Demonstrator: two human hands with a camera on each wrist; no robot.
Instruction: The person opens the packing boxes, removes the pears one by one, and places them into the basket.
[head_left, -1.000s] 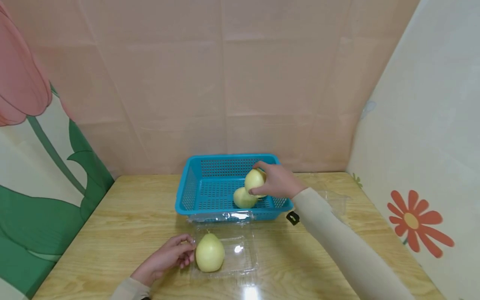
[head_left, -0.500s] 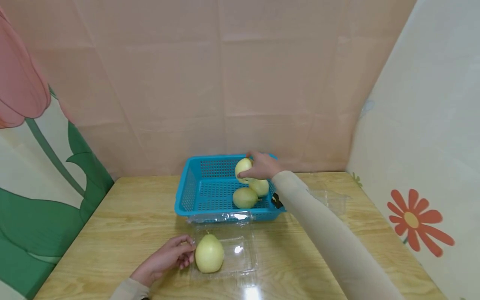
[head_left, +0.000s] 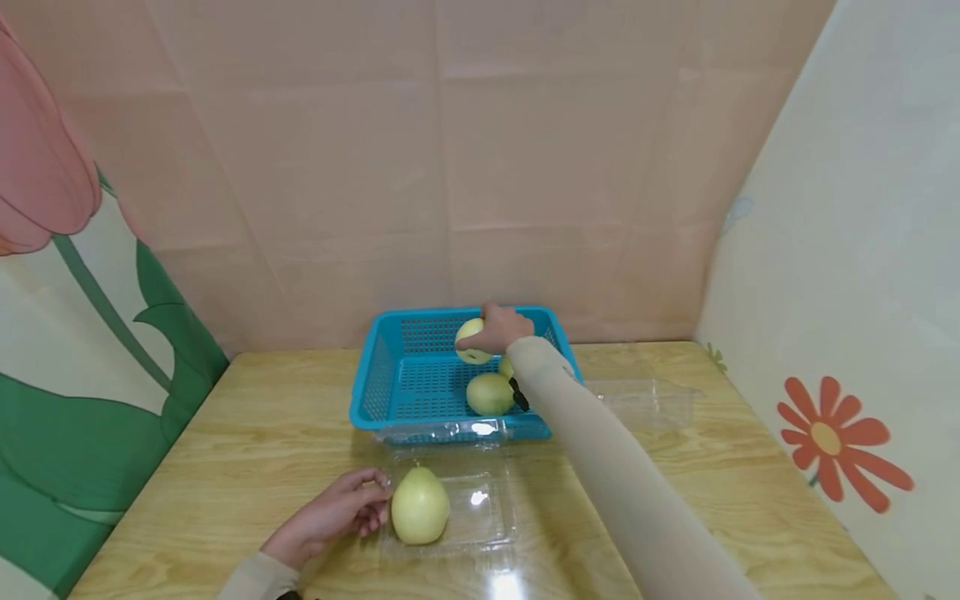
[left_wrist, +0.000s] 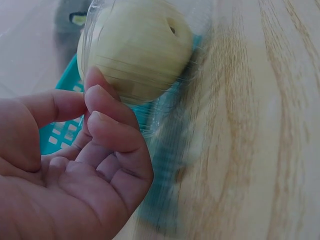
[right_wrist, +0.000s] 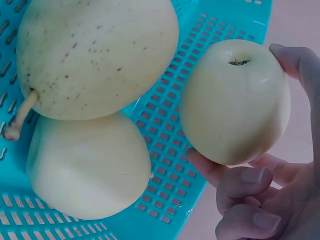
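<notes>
My right hand [head_left: 506,329] grips a pale yellow-green pear [head_left: 472,341] inside the back part of the blue plastic basket [head_left: 360,392]. Two more pears lie in the basket's right side, one of them [right_wrist: 90,165] partly behind the sleeve in the head view. In the right wrist view, thumb and fingers hold the pear [right_wrist: 235,105] from its sides. My left hand [head_left: 341,510] pinches the left rim of a clear plastic box [head_left: 480,525] between thumb and fingertips. One pear [head_left: 420,507] stands upright in that box's left half, stem up.
Another clear plastic piece [head_left: 652,402] lies on the wooden table [head_left: 262,433], right of the basket. The clear box's near side faces me, and its raised back edge overlaps the basket's front. A pinkish cloth [head_left: 337,183] hangs behind the table; flower-printed panels stand at both sides.
My right hand has moved left and toward the back with the pear, away from the two pears in the basket. The left hand and the boxed pear have stayed in place.
</notes>
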